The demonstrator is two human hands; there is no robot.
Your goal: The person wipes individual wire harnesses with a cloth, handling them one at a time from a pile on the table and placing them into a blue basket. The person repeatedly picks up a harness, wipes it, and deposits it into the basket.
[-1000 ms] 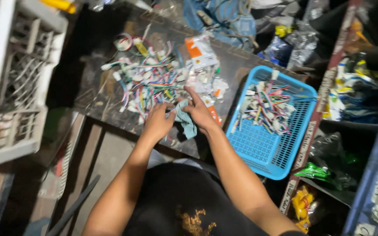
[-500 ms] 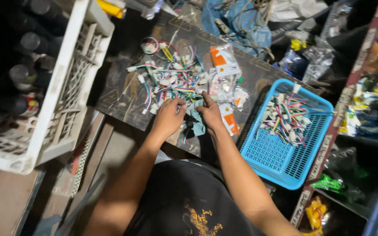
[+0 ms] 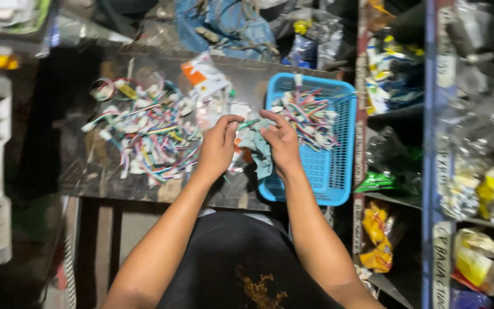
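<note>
Both hands pinching small wire piece: left hand (image 3: pixel 217 146), right hand (image 3: pixel 281 143), fingers together. Some sorted in blue basket (image 3: pixel 338 183); large wire pile (image 3: pixel 144 134) left on desk (image 3: pixel 98 177).

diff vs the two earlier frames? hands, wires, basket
Both hands, left hand and right hand, moved from the loose wire pile toward the blue basket, now pinching a small wire piece between them above a pale cloth. The pile, the basket's wires and the table look unchanged.
</note>
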